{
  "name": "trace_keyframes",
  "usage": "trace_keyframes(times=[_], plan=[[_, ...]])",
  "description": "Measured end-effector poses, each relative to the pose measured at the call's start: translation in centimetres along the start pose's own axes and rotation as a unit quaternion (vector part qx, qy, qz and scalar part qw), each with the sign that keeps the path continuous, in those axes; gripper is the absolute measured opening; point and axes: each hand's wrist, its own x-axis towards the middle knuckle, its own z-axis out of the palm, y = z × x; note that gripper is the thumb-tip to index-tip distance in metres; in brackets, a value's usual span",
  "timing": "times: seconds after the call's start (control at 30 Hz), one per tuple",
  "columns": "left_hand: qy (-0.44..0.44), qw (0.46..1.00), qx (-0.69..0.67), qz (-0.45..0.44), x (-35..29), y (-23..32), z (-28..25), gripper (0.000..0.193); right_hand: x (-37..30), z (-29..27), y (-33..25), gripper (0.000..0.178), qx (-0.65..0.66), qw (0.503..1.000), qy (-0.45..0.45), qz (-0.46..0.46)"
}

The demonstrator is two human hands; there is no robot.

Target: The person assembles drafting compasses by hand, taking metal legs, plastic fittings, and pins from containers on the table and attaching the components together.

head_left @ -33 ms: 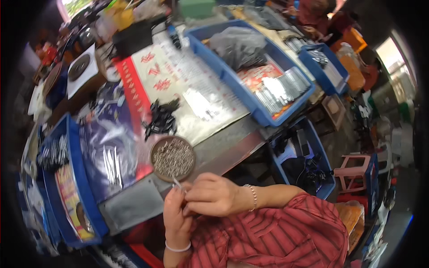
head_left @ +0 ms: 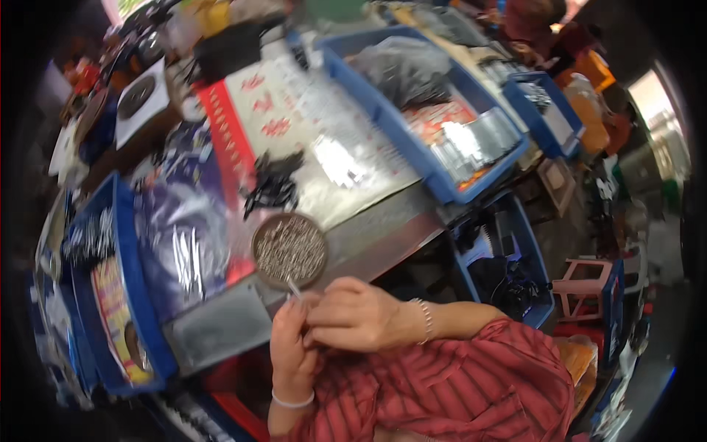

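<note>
My left hand (head_left: 291, 346) is closed in a pinch around a slim, silvery metal piece (head_left: 294, 287), whose tip sticks up past the fingers. Pressed against it, my right hand (head_left: 357, 317) has its fingers curled in at the left fingertips; what they grip is hidden. Just beyond the hands stands a round bowl (head_left: 322, 267) full of small metal parts (head_left: 289, 249). Behind the bowl lies a heap of black pieces (head_left: 274, 184). Several thin silvery strips (head_left: 187, 258) rest on purple plastic sheeting (head_left: 166, 214) to the left.
A blue tray (head_left: 383, 118) at the back holds a grey bag and shiny metal pieces. Another blue tray (head_left: 151, 324) stands left, and a blue crate (head_left: 541, 283) with black items sits low on the right. A pink stool (head_left: 585, 287) is farther right.
The whole scene has shifted slightly to the right in view. My hands stay together on the metal piece, with its tip now in front of the bowl's near rim.
</note>
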Motion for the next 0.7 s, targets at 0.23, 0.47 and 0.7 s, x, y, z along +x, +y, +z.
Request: trace_keyframes(times=[0.23,0.47,0.7], plan=[[-0.026,1.000,0.003,0.006,-0.2,-0.1,-0.5,0.020,-0.7,-2.3,1.1,0.019,0.226,0.921,-0.020,0.317],[-0.046,0.996,0.069,0.028,-1.0,-1.6,-0.7,0.017,-1.2,2.0,1.7,0.013,0.602,0.639,0.032,0.478],[-0.048,0.993,0.095,0.042,-1.4,-1.5,-1.7,0.016,-1.4,3.1,1.3,0.010,0.600,0.642,0.041,0.476]])
